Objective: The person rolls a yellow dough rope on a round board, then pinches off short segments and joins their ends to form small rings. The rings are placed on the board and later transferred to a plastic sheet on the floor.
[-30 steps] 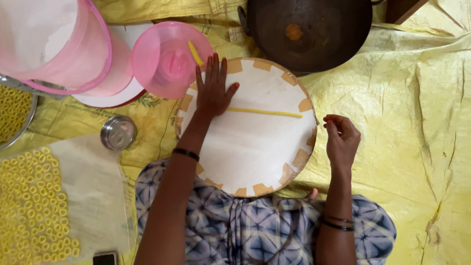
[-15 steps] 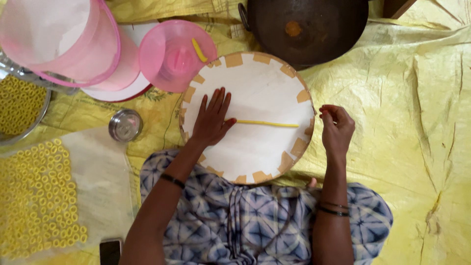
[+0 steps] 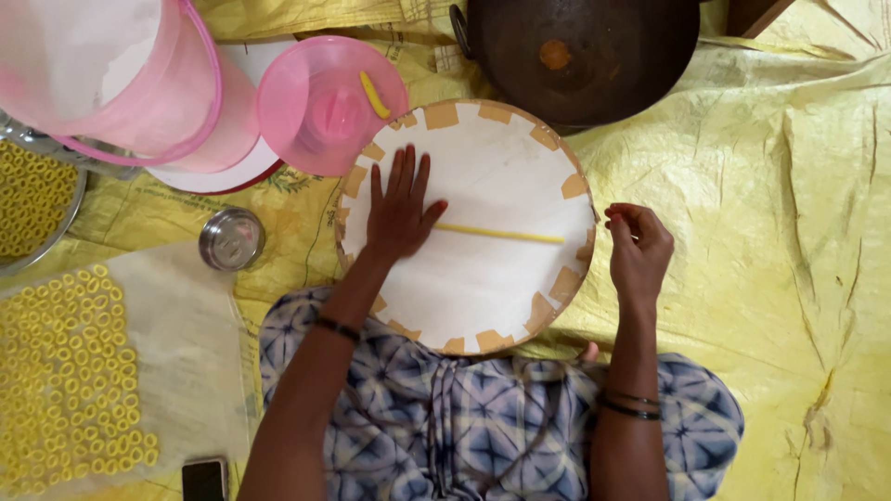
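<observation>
- Centrally, a round white board [image 3: 483,278] with tan tape patches along its rim was seen resting across the lap of a person in a blue-and-white patterned garment [image 3: 464,417]; every other place is given from this board.
- A thin yellow dough strand [image 3: 501,233] was laid across the board's middle, its long axis running side to side, from beside the left hand towards the board's right edge.
- The left hand [image 3: 399,209] was pressed flat on the board with fingers spread wide, the thumb touching the strand's left end; this hand was plainly the nearer one to the strand.
- The right hand [image 3: 639,249] was held just off the board's right edge, apart from the strand's right end, its fingertips pinched narrowly together; whether a small piece was held between them could not be told.
- Above the board's top left rim, a pink plastic lid [image 3: 325,102] carrying one short yellow piece was overlapped slightly onto it; a pink translucent tub [image 3: 111,74] was set further left.
- Above the board, a dark round iron pan [image 3: 580,56] was placed.
- To the board's left, a small steel bowl [image 3: 232,238] was stood, and beyond it a pale sheet [image 3: 186,334] covered in small yellow dough rings [image 3: 65,371].
- Beneath everything, a crinkled yellow woven sheet [image 3: 789,232] was spread.
</observation>
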{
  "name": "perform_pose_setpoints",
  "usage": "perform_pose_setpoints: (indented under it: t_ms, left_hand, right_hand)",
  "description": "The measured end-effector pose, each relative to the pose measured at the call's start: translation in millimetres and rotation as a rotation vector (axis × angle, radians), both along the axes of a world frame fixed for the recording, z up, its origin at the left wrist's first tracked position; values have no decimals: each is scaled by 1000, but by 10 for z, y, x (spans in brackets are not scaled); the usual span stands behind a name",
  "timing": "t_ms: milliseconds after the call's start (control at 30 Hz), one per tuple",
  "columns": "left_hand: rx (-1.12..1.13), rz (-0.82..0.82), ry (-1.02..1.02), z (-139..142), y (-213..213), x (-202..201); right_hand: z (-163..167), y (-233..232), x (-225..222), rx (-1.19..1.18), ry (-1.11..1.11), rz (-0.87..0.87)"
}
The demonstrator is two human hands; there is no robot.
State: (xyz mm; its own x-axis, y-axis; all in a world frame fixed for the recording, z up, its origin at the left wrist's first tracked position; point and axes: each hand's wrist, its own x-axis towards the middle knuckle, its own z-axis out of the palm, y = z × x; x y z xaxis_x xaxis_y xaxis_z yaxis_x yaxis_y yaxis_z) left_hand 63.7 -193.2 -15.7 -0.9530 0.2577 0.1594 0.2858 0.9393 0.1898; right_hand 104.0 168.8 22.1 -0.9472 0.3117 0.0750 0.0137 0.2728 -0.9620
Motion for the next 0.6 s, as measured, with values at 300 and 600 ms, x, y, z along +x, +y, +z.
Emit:
perform_pose_setpoints:
  t_ms: [300, 600]
  left_hand:
    - [67, 70, 22, 37, -31, -961]
    - [-49, -80, -77, 159, 24, 56]
  right_hand:
    - [-28, 14, 0, 37, -87, -42]
    - [-65, 15, 7, 12, -3, -11]
